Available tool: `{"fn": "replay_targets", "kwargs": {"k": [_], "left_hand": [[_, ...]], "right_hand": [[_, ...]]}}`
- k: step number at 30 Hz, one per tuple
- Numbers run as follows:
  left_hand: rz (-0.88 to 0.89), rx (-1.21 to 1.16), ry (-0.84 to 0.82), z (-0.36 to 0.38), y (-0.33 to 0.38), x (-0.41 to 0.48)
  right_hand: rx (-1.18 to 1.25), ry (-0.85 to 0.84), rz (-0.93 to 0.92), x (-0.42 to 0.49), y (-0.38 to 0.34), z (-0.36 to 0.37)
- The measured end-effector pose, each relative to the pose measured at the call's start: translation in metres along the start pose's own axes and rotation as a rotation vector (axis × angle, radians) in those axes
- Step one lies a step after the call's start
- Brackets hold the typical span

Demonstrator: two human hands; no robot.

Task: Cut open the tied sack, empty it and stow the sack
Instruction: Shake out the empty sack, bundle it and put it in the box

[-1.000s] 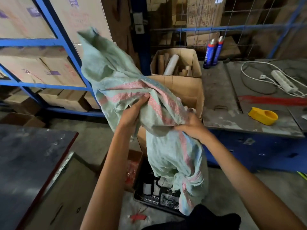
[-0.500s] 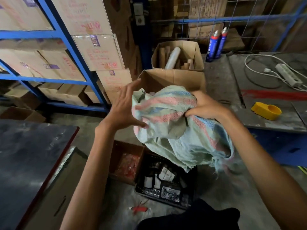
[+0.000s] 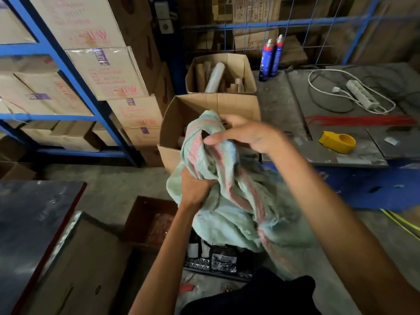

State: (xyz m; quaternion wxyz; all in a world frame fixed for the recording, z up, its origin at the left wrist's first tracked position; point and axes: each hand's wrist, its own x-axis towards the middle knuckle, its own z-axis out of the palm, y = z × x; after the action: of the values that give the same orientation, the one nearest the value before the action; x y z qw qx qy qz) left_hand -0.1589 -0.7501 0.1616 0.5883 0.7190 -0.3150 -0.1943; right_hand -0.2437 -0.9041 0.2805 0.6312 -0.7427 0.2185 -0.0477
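Head view: left hand (image 3: 196,187) is gripping the bunched sack (image 3: 229,201), fingers curled. Right hand (image 3: 250,137), above it, is pinching the sack's top fold.

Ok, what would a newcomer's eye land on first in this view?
The crumpled pale green sack with pink stripes fills the centre, the left hand gripping it low and the right hand holding its top fold in front of an open cardboard box. After that, the bright yellow plastic piece on the grey bench at right and two blue spray cans at its back.
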Motion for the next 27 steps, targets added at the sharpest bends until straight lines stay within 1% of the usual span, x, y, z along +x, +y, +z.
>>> {"fn": "replay_targets", "kwargs": {"k": [1,2,3,5,6,8,9,10,12,13,15,16,17,19,21,22,23,25,26,27], "left_hand": [[-0.034,-0.043,0.014,-0.004,-0.001,0.001],[-0.07,-0.096,0.039,-0.011,-0.001,0.003],[-0.108,-0.135,0.068,-0.017,0.0,0.007],[-0.173,-0.237,0.154,-0.03,0.009,0.014],[-0.197,-0.313,0.193,-0.036,0.015,0.018],[-0.258,-0.472,0.267,-0.045,0.027,0.028],[-0.293,-0.546,0.304,-0.05,0.029,0.034],[-0.325,-0.607,0.327,-0.053,0.031,0.04],[-0.394,-0.705,0.276,-0.055,0.039,0.046],[-0.411,-0.755,0.248,-0.052,0.046,0.044],[-0.437,-0.858,0.227,-0.042,0.055,0.037],[-0.453,-0.916,0.244,-0.036,0.054,0.037],[-0.48,-0.965,0.251,-0.03,0.053,0.034],[-0.519,-1.005,0.245,-0.019,0.056,0.029],[-0.531,-1.017,0.258,-0.006,0.057,0.027],[-0.541,-1.011,0.232,-0.004,0.062,0.026],[-0.543,-1.011,0.183,-0.005,0.067,0.027],[-0.51,-1.007,0.133,-0.013,0.077,0.037],[-0.499,-0.943,0.167,-0.022,0.079,0.043],[-0.527,-0.85,0.301,-0.034,0.075,0.05]], "right_hand": [[0.005,-0.037,0.004,-0.005,0.003,-0.014],[0.019,-0.021,-0.018,-0.01,0.009,-0.025],[0.009,0.036,-0.038,-0.016,0.019,-0.034],[-0.116,0.12,-0.016,-0.024,0.049,-0.043],[-0.184,0.113,0.018,-0.03,0.068,-0.043],[-0.233,0.017,0.081,-0.04,0.11,-0.038],[-0.191,-0.025,0.08,-0.045,0.126,-0.034],[-0.127,-0.029,0.064,-0.047,0.14,-0.03],[-0.054,0.0,0.001,-0.051,0.149,-0.018],[-0.094,0.008,-0.035,-0.051,0.147,-0.009],[-0.296,0.035,-0.097,-0.046,0.143,0.01],[-0.375,0.068,-0.105,-0.04,0.144,0.02],[-0.398,0.108,-0.109,-0.034,0.145,0.03],[-0.322,0.244,-0.136,-0.023,0.147,0.052],[-0.159,0.458,-0.179,-0.014,0.15,0.071],[-0.105,0.562,-0.198,-0.012,0.152,0.077],[-0.082,0.651,-0.208,-0.009,0.153,0.078],[-0.118,0.752,-0.182,-0.005,0.153,0.075],[-0.156,0.775,-0.176,-0.006,0.154,0.071],[-0.201,0.781,-0.18,-0.009,0.151,0.065]]}}
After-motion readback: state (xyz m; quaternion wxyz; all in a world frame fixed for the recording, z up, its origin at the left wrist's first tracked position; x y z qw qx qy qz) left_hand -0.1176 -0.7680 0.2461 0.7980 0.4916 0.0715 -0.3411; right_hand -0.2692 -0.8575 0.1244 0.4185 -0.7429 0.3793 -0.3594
